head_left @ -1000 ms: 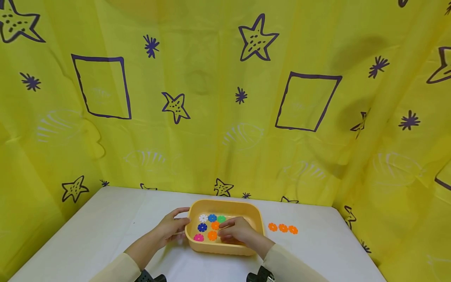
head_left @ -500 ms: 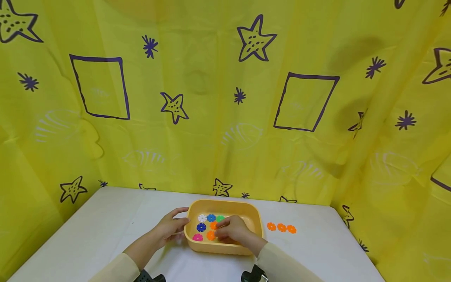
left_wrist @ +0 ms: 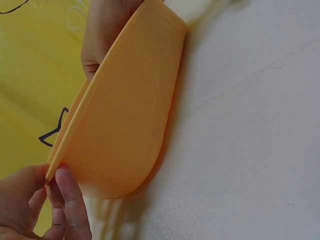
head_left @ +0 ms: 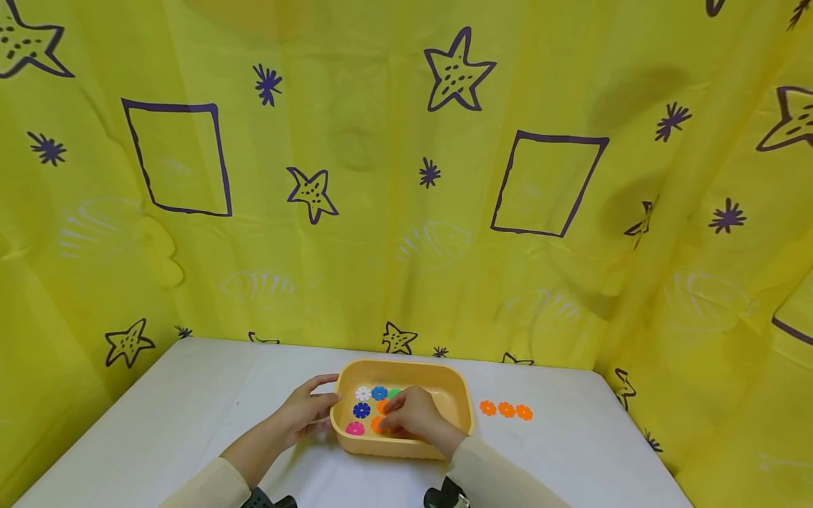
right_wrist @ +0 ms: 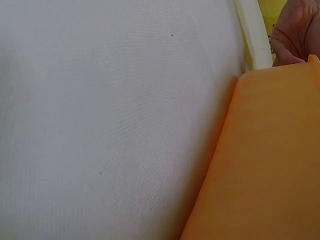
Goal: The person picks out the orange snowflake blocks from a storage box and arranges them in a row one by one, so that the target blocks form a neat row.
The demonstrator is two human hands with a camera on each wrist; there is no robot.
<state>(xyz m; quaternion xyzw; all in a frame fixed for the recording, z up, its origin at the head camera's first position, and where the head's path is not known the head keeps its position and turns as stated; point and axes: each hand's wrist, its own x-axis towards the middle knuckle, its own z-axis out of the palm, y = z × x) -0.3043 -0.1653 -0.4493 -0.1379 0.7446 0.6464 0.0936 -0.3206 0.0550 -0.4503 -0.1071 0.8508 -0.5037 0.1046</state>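
An orange-yellow plastic tray (head_left: 454,395) stands on the table, with several flower-shaped plastic discs in its left half. White (head_left: 363,394), dark blue (head_left: 361,410) and pink (head_left: 355,428) discs lie nearest its left wall. My left hand (head_left: 301,413) holds the tray's left rim, and the left wrist view shows the thumb and fingers pinching that rim. Inside the tray, my right hand (head_left: 414,415) reaches down, fingertips bent over the right edge of a front orange disc (head_left: 377,425). Those fingertips are partly hidden, so a grip on the disc cannot be confirmed.
Three orange discs (head_left: 506,410) lie in a row on the white tabletop (head_left: 546,451), right of the tray. A yellow patterned curtain (head_left: 381,282) hangs behind and along both sides of the table.
My right hand has moved slightly left inside the tray, its fingers now covering part of the orange discs. The left hand keeps its hold on the rim. The head view has drifted a little.
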